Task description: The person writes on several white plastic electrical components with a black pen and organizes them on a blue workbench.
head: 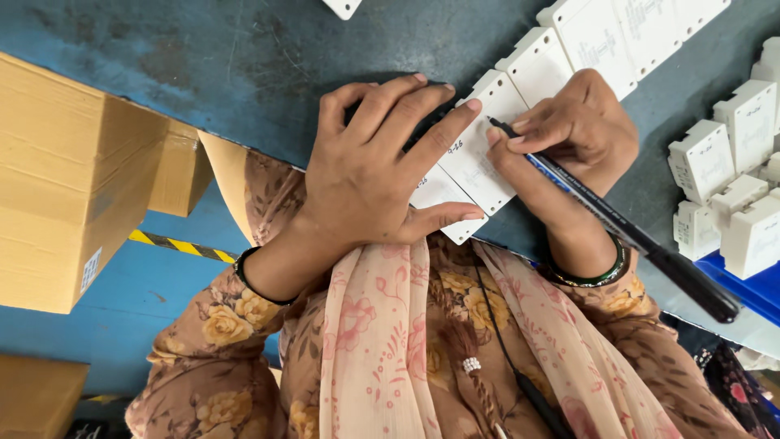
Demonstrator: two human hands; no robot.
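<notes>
At the centre of the frame, your left hand [370, 175] lies flat with its fingers spread, pressing down a row of white plastic units [475, 154] on the blue tabletop [203, 49]. Just right of it, your right hand [569, 134] grips a black marker [617, 228], whose tip touches one unit.

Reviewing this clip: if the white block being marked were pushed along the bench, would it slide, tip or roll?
The white block is flat-sided and lies low on the bench, so it would likely slide, not roll or tip. It looks like rigid moulded plastic, probably stiff and fairly light. The left hand presses on it while the right hand writes with the pen, suggesting it shifts easily.
</notes>
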